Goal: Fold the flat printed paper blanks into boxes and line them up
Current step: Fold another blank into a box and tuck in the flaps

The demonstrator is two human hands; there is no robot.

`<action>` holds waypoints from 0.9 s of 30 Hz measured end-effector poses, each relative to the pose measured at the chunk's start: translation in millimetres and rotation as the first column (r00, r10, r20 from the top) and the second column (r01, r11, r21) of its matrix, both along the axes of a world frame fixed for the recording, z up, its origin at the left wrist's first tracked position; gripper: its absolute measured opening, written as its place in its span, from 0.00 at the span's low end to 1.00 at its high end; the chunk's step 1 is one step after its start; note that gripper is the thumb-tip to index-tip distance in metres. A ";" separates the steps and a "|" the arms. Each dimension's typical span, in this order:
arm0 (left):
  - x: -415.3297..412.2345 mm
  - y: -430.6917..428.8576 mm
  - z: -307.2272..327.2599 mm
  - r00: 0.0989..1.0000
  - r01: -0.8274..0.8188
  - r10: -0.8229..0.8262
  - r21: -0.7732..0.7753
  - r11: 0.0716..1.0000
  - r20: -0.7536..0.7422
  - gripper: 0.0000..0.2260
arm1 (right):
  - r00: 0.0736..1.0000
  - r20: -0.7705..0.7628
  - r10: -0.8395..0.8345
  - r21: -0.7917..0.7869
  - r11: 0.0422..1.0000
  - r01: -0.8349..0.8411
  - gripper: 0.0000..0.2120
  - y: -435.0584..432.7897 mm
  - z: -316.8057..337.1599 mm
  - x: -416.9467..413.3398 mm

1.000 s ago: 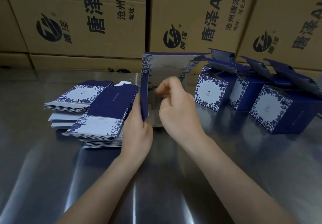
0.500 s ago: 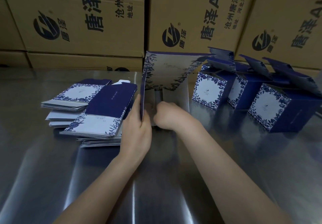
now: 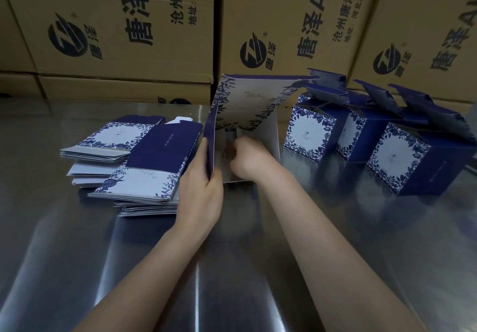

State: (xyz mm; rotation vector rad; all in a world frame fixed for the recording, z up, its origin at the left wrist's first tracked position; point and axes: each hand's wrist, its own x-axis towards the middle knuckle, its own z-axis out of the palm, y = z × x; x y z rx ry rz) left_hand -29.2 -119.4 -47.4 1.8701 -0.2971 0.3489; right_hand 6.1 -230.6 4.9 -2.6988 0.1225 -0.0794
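A half-formed blue and white box (image 3: 247, 104) stands on the steel table (image 3: 258, 254), its open side toward me. My left hand (image 3: 201, 189) grips its near left wall, thumb inside and fingers outside. My right hand (image 3: 247, 158) is pushed inside the box against its bottom; the fingers are hidden, so their grip is unclear. Three folded boxes (image 3: 312, 130) (image 3: 361, 135) (image 3: 413, 161) stand in a row to the right with lids raised. Stacks of flat printed blanks (image 3: 144, 174) lie to the left.
Large brown cartons (image 3: 124, 34) with black print form a wall along the table's far edge. The near part of the steel table holds only my forearms.
My right hand dropped from the top of the box opening down into its inside. The left hand kept its hold on the left wall. The view shifted slightly.
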 end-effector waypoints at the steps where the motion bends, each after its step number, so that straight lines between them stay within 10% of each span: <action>1: 0.2 -0.1 0.0 1.000 -0.002 0.002 -0.002 1.000 0.000 0.30 | 1.000 -0.012 0.012 0.001 1.000 -0.012 0.12 -0.2 -0.3 0.6; 8: 1.6 0.4 -2.0 0.999 -0.046 0.046 0.010 0.999 0.004 0.23 | 0.997 -0.030 0.067 -0.073 0.995 -0.069 0.03 -4.2 -5.5 -0.7; 27: 4.7 -1.5 -6.0 0.998 -0.041 0.037 0.079 0.996 0.059 0.28 | 0.982 0.017 0.186 -0.057 0.981 -0.184 0.15 -6.1 -25.5 -17.4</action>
